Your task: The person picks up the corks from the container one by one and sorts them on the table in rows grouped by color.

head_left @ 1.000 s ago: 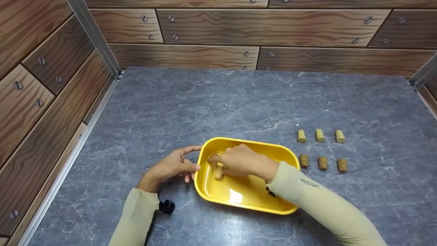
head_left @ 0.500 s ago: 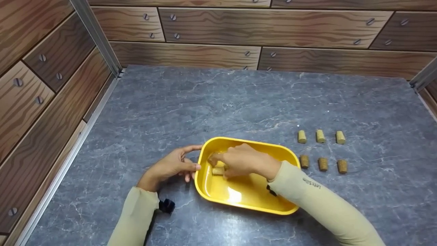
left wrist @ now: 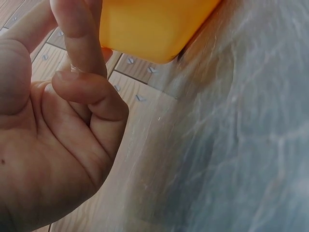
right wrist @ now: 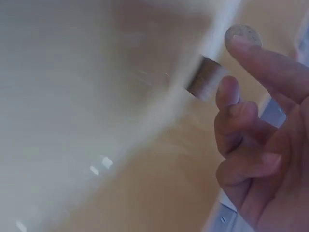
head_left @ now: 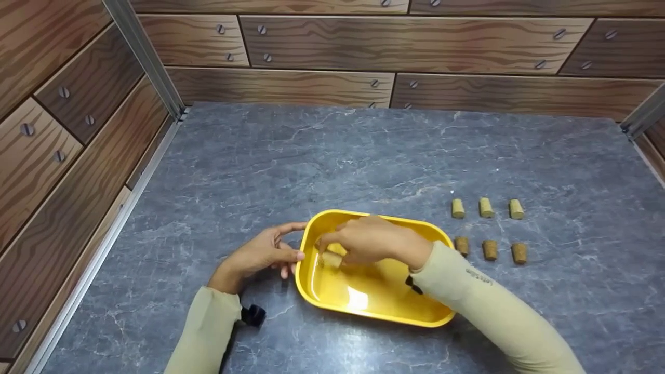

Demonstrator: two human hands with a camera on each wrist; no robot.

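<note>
A yellow tub [head_left: 374,311] stands on the marbled table. At its left end my left hand [head_left: 260,254] holds the rim, with the thumb on the edge and the index finger stretched along the outside; in the left wrist view its little finger is curled. My right hand [head_left: 371,239] reaches down inside, pinching a light cork [head_left: 331,258] near the left wall. The right wrist view shows this cork's round end at a fingertip. Beside the fingers there lies a darker brown cork [right wrist: 205,79], blurred and mostly hidden in the head view.
Right of the tub, a row of three light corks [head_left: 485,208] stands behind a row of three brown corks [head_left: 490,250]. Wood-patterned walls [head_left: 322,85] enclose the table at the back and left. The right sleeve [head_left: 483,296] crosses the tub's right rim.
In the tub, the light cork has turned from upright to lying and is now slightly tilted between the right fingers. The right hand has shifted slightly; the left hand has stayed.
</note>
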